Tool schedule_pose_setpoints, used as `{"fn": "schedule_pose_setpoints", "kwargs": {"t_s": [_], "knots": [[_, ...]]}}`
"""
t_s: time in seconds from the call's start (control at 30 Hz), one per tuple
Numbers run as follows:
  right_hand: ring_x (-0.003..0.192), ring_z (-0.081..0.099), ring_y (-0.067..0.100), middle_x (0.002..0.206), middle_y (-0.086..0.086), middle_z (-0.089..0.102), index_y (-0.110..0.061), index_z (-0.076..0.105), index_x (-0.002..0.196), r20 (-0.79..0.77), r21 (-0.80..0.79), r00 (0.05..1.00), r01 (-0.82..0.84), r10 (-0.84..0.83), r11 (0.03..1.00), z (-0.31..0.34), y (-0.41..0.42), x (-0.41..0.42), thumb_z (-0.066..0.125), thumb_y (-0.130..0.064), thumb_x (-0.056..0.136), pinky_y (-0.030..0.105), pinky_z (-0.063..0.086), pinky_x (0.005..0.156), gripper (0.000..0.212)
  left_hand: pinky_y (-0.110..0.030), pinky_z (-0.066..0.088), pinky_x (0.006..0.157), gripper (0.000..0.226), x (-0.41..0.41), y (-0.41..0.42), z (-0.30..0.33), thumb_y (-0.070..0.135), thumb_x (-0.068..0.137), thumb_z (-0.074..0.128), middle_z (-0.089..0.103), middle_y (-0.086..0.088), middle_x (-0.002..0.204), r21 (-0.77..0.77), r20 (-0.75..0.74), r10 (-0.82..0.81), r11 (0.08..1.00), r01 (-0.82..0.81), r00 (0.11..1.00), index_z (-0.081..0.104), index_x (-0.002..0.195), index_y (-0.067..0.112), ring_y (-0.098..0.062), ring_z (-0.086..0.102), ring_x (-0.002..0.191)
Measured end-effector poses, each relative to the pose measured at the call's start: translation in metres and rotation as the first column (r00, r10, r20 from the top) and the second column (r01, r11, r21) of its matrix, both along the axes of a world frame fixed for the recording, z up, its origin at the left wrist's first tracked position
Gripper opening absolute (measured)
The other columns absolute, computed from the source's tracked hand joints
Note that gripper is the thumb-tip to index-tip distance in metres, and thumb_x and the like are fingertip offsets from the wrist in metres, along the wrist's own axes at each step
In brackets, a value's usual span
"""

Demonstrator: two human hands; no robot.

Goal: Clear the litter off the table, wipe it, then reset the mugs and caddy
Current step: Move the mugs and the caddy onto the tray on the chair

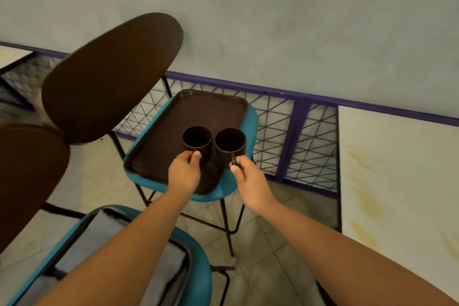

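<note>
Beside the white counter [397, 169], on a teal seat's brown plastic tray [159, 146]: two dark brown mugs [197, 143], handles pinched by my left hand [184, 173] and right hand [244, 176]; such thin grips risk tipping, knocking together.

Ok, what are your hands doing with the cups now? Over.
Left hand on left mug handle, right hand on right mug handle. Both mugs over tray on blue chair. Nothing in the way.
</note>
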State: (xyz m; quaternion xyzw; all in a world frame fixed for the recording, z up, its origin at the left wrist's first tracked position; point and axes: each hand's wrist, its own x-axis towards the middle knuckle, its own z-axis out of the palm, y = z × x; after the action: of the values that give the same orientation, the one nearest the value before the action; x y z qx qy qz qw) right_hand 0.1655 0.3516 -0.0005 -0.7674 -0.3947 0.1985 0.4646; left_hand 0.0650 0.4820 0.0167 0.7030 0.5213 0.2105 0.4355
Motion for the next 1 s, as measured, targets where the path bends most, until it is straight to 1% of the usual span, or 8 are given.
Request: {"fn": "schedule_pose_setpoints", "kwargs": {"t_s": [0.17, 0.3, 0.5, 0.57, 0.63, 0.77, 0.9, 1.0], "knots": [[0.081, 0.053, 0.013, 0.087, 0.001, 0.057, -0.01, 0.054, 0.094, -0.001, -0.03, 1.0, -0.027, 0.027, 0.999, -0.016, 0.039, -0.022, 0.045, -0.017, 0.099, 0.015, 0.035, 0.066, 0.012, -0.04, 0.048, 0.087, 0.029, -0.029, 0.027, -0.021, 0.033, 0.099, 0.047, 0.065, -0.006, 0.101, -0.086, 0.033, 0.08, 0.993, -0.077, 0.996, 0.066, 0.104, 0.012, -0.023, 0.059, 0.098], [0.08, 0.053, 0.013, 0.086, 0.0, 0.057, -0.011, 0.054, 0.096, -0.012, -0.068, 1.0, -0.004, 0.003, 0.998, -0.028, 0.058, -0.025, 0.043, -0.018, 0.1, 0.021, 0.036, 0.068, 0.013, -0.037, 0.048, 0.083, 0.029, -0.037, 0.039, -0.03, 0.034, 0.099, 0.046, 0.065, -0.004, 0.098, -0.117, 0.055, 0.087, 0.99, -0.08, 0.995, 0.065, 0.101, 0.013, -0.021, 0.059, 0.094], [0.075, 0.053, 0.01, 0.086, -0.002, 0.058, -0.012, 0.051, 0.103, -0.021, -0.177, 1.0, -0.008, 0.004, 0.984, -0.034, 0.071, -0.031, 0.04, -0.023, 0.101, 0.023, 0.039, 0.066, 0.016, -0.034, 0.045, 0.08, 0.03, -0.036, 0.044, -0.034, 0.037, 0.1, 0.044, 0.064, -0.001, 0.095, -0.174, 0.039, 0.079, 0.982, -0.071, 0.996, 0.064, 0.105, 0.015, -0.02, 0.059, 0.094], [0.079, 0.055, 0.013, 0.09, 0.001, 0.059, -0.012, 0.051, 0.105, -0.024, -0.198, 1.0, -0.005, 0.0, 0.98, -0.035, 0.072, -0.031, 0.041, -0.024, 0.101, 0.024, 0.039, 0.068, 0.016, -0.033, 0.045, 0.082, 0.034, -0.036, 0.044, -0.034, 0.04, 0.099, 0.044, 0.062, 0.0, 0.098, -0.198, 0.01, 0.076, 0.977, -0.073, 0.997, 0.061, 0.111, 0.014, -0.019, 0.057, 0.096], [0.093, 0.058, 0.016, 0.103, 0.003, 0.061, -0.012, 0.052, 0.112, -0.039, -0.22, 0.999, 0.002, -0.011, 0.976, -0.035, 0.072, -0.028, 0.044, -0.025, 0.1, 0.028, 0.045, 0.078, 0.02, -0.033, 0.044, 0.084, 0.039, -0.037, 0.045, -0.03, 0.044, 0.097, 0.046, 0.061, -0.001, 0.103, -0.218, -0.019, 0.055, 0.974, -0.058, 0.998, 0.059, 0.115, 0.013, -0.019, 0.055, 0.098], [0.117, 0.053, 0.018, 0.127, 0.005, 0.056, -0.011, 0.049, 0.128, -0.072, -0.242, 0.996, 0.037, -0.055, 0.97, -0.027, 0.057, -0.021, 0.053, -0.026, 0.097, 0.031, 0.042, 0.102, 0.035, -0.033, 0.044, 0.084, 0.049, -0.042, 0.049, -0.021, 0.048, 0.09, 0.057, 0.058, -0.005, 0.113, -0.194, -0.094, 0.036, 0.979, -0.054, 0.995, 0.054, 0.12, 0.009, -0.024, 0.055, 0.106], [0.125, 0.047, 0.017, 0.132, 0.005, 0.052, -0.011, 0.047, 0.131, -0.038, -0.216, 0.996, 0.065, -0.075, 0.974, -0.009, 0.029, -0.014, 0.054, -0.028, 0.096, 0.029, 0.036, 0.105, 0.04, -0.045, 0.041, 0.101, 0.066, -0.044, 0.044, 0.0, 0.051, 0.079, 0.067, 0.051, -0.009, 0.126, -0.056, -0.151, 0.063, 0.996, -0.072, 0.986, 0.047, 0.129, 0.013, -0.033, 0.044, 0.122], [0.128, 0.045, 0.016, 0.136, 0.005, 0.049, -0.01, 0.044, 0.133, -0.034, -0.18, 0.997, 0.068, -0.075, 0.981, 0.007, 0.004, -0.007, 0.054, -0.028, 0.096, 0.027, 0.035, 0.105, 0.043, -0.042, 0.033, 0.104, 0.07, -0.035, 0.029, 0.026, 0.044, 0.083, 0.068, 0.045, -0.011, 0.136, 0.061, -0.172, 0.059, 0.997, -0.049, 0.983, 0.04, 0.139, 0.012, -0.033, 0.033, 0.13]]}}
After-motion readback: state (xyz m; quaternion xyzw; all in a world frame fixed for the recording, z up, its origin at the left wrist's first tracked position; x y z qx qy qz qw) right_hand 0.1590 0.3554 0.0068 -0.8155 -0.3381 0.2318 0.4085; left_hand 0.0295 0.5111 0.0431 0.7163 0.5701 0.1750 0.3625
